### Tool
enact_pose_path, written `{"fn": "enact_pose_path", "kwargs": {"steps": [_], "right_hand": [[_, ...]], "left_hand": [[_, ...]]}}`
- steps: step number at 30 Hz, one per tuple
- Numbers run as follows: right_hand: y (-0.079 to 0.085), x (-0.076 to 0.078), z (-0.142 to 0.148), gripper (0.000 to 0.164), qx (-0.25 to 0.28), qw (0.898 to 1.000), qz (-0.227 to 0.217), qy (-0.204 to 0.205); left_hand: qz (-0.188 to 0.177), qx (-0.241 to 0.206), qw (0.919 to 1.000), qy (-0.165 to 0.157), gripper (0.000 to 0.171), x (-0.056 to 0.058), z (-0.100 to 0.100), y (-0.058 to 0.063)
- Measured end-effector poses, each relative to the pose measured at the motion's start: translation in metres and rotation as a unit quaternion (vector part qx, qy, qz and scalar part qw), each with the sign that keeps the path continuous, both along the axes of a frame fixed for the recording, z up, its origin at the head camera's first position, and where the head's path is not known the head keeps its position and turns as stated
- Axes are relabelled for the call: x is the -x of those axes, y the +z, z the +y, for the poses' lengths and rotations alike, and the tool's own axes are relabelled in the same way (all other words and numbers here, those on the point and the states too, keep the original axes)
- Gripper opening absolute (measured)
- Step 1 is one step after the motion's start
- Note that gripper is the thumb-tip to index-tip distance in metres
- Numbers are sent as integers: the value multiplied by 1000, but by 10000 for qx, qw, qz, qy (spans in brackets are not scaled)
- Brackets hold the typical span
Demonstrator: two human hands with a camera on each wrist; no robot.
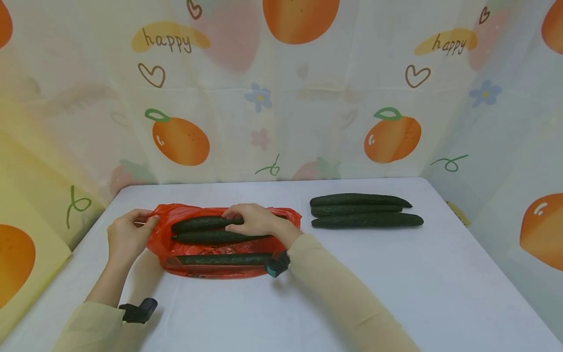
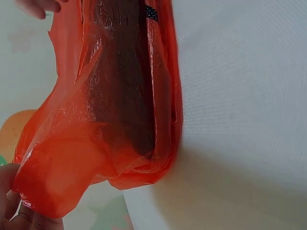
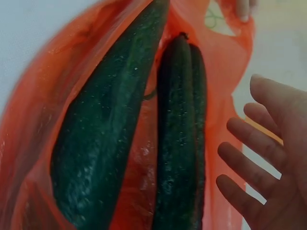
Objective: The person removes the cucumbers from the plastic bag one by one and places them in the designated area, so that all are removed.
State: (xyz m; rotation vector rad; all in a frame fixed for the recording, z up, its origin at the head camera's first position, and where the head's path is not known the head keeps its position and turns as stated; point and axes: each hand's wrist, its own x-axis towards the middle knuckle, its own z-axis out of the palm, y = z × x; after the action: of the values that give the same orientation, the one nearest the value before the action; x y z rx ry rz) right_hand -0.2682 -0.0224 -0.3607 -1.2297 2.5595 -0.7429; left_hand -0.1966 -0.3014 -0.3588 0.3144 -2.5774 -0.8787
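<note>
A red plastic bag (image 1: 164, 244) lies spread on the table with three cucumbers visible inside it. Two of them, a back cucumber (image 1: 193, 224) and a middle cucumber (image 1: 206, 238), lie side by side. The front cucumber (image 1: 224, 259) sits apart from them along the near edge, partly behind red film. My left hand (image 1: 127, 234) pinches the left end of the bag between thumb and fingers, lifting that corner. Over the back cucumber is my right hand (image 1: 252, 220); in the right wrist view its fingers (image 3: 254, 136) are spread beside the cucumbers, holding nothing.
Three more cucumbers (image 1: 367, 220) lie side by side on the white table (image 1: 365, 274), to the right of the bag. A printed cloth (image 1: 308, 132) hangs behind the table and along its sides. Dark devices are strapped to both wrists.
</note>
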Motion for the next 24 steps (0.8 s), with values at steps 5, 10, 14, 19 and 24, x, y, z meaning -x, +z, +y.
{"fn": "enact_pose_path", "kwargs": {"steps": [5,10,14,19,24], "right_hand": [[-9,2,-2,40,-213,9996,-147,-139],[-17,1,-4,40,-283,9989,-309,-222],[-22,0,-4,40,-337,9980,-377,-368],[-28,0,-7,41,-474,9969,-377,-495],[-30,-1,-12,43,-663,9950,-426,-619]], "left_hand": [[-61,-52,10000,10,28,-1,2,1],[-25,0,10000,11,27,0,1,0],[8,15,10000,4,27,1,1,-2],[-16,-30,10000,23,27,2,0,-3],[-36,-54,10000,32,28,2,0,-4]]}}
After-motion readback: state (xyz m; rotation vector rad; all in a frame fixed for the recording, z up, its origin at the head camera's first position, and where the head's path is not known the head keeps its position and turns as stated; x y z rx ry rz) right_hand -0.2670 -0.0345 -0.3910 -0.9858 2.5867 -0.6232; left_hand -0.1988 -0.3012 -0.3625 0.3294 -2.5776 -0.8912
